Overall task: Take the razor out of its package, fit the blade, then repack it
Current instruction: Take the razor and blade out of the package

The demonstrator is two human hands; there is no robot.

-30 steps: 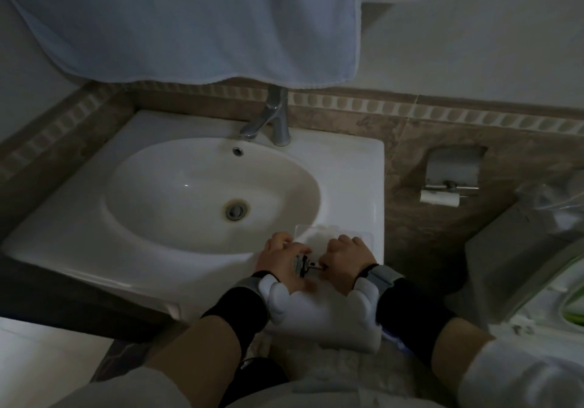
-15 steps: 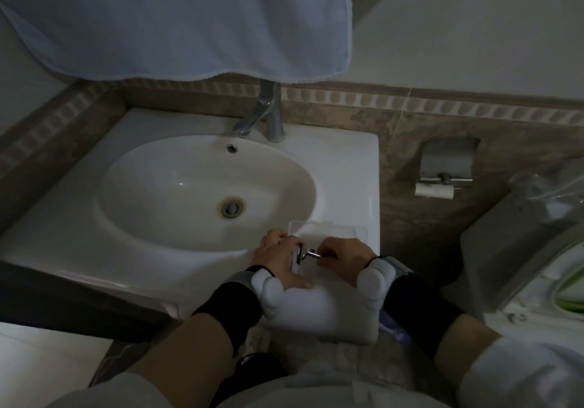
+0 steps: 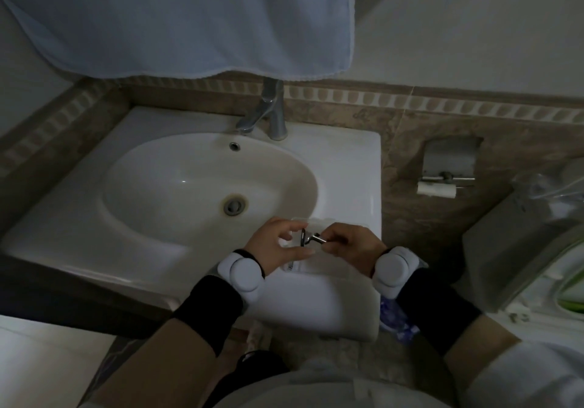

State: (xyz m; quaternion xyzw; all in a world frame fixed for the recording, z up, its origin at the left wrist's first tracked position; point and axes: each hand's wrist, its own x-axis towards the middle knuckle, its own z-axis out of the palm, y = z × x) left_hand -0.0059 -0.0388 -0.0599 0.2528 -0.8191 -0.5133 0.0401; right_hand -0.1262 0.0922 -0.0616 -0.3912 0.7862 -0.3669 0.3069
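Observation:
A small metal razor (image 3: 311, 239) is held above the near right corner of the white sink (image 3: 347, 170). My right hand (image 3: 350, 243) grips its handle, with the head pointing left. My left hand (image 3: 278, 243) has fingertips at the dark razor head (image 3: 303, 237), thumb stretched out below it. Under both hands lies the clear plastic package (image 3: 316, 222) on the sink rim; most of it is hidden. The light is dim, so the blade itself cannot be made out.
A chrome tap (image 3: 271, 114) stands behind the basin, whose drain (image 3: 234, 206) is at the centre. A pale towel (image 3: 177, 19) hangs above. A paper holder (image 3: 442, 183) is on the right wall, and a toilet tank (image 3: 512, 249) stands at the right.
Both hands have lifted slightly off the sink rim and drawn apart. The razor, earlier tucked between the knuckles, now shows its head and handle between them.

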